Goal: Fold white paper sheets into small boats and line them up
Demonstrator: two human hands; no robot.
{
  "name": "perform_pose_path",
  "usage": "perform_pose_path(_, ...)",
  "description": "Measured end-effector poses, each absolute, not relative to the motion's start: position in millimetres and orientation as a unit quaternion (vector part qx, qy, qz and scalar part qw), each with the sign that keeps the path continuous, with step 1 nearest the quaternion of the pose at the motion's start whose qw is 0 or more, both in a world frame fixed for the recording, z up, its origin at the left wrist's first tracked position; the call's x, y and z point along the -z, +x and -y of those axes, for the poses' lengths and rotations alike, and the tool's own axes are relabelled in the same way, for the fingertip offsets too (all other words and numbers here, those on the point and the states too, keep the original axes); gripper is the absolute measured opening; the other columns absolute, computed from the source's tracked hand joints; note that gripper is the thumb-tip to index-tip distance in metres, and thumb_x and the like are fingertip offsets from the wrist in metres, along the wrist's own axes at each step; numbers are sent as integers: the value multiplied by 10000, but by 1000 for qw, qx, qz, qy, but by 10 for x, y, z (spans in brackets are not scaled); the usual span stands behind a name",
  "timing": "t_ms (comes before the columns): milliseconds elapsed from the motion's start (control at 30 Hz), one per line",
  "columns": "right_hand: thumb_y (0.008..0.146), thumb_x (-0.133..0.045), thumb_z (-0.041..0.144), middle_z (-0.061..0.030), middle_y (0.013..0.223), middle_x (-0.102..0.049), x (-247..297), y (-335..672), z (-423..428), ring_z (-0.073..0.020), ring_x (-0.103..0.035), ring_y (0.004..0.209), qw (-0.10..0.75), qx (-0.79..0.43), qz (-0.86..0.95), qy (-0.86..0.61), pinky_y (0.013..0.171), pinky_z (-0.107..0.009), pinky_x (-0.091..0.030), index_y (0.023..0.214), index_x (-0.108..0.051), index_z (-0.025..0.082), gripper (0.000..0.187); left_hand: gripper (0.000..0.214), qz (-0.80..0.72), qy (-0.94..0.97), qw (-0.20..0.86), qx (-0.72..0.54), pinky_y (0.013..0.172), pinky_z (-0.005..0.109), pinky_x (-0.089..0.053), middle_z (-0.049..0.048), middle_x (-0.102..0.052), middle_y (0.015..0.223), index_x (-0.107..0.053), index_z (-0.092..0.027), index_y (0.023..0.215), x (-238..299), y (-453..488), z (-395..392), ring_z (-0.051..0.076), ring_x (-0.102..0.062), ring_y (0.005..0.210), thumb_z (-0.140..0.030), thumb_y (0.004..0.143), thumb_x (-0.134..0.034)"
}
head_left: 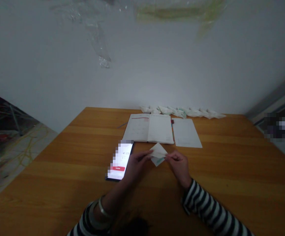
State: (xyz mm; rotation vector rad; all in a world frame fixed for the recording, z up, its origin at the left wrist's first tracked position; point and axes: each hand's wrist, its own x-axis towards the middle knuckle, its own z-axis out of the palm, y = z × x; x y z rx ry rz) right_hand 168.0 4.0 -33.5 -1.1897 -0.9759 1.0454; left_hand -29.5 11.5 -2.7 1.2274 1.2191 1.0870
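Note:
A small folded piece of white paper (158, 154) with a green edge is held just above the wooden table (231, 177). My left hand (136, 165) pinches its left side. My right hand (178, 165) pinches its right side. Both sleeves are black-and-white striped, and a metal bangle sits on my left wrist. A lit phone (120, 160) lies on the table just left of my left hand.
An open notebook (149, 127) lies beyond my hands, with a loose white sheet (186, 132) to its right. A row of several folded paper pieces (184, 112) lines the table's far edge against the white wall. Clutter lies on the floor at left.

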Motion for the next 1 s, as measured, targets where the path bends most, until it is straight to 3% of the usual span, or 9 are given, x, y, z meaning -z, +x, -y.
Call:
perform_pose_path(133,583,-884,467,-32,629,-716,326,1671,-43,-180,-640,586,591,-474,408,-509,564,-289,-520,583,-648,204,354,239,-528,522,490,-457,880,386,-566,69,-805,939,-816,-206,895,-18,-273,-100,260,-742,878,-259,662,-819)
perform_pose_path(267,689,-818,518,4,581,-652,278,1661,-17,-147,-585,537,571,-491,448,-482,535,-262,-477,618,-597,208,388,136,-567,481,495,-449,789,338,-564,59,-796,787,-804,-185,748,-34,-240,-111,237,-733,779,-296,671,-824)
perform_pose_path(467,779,-750,535,46,539,-560,256,1652,3,-107,-479,477,547,-497,485,-469,485,-228,-371,648,-515,215,418,338,-565,414,539,-467,592,260,-508,28,-724,666,-689,-152,709,51,-190,-89,172,-664,621,-464,707,-819)
perform_pose_path(600,784,-748,532,48,558,-559,287,1671,-5,-98,-463,489,529,-507,497,-464,501,-224,-351,652,-495,211,429,396,-543,408,558,-477,600,259,-504,24,-704,678,-649,-153,763,51,-180,-78,169,-659,630,-522,728,-789)
perform_pose_path(800,779,-749,538,53,548,-542,223,1650,0,-99,-457,491,537,-504,497,-459,495,-221,-349,651,-499,212,430,466,-554,404,538,-491,562,243,-478,-12,-634,586,-531,-175,634,19,-160,-70,146,-616,564,-552,692,-800)
perform_pose_path(900,774,-755,526,55,543,-531,214,1621,-5,-94,-447,483,551,-495,493,-457,491,-220,-342,641,-490,213,431,434,-563,398,521,-503,581,261,-510,-1,-685,637,-584,-175,778,28,-147,-56,173,-666,603,-533,691,-812)
perform_pose_path(1000,795,-744,501,57,552,-535,248,1610,-7,-91,-449,486,553,-501,489,-452,493,-218,-345,653,-485,214,411,525,-559,404,535,-489,625,300,-543,23,-744,711,-650,-163,1119,18,-147,-47,216,-713,678,-523,755,-764)
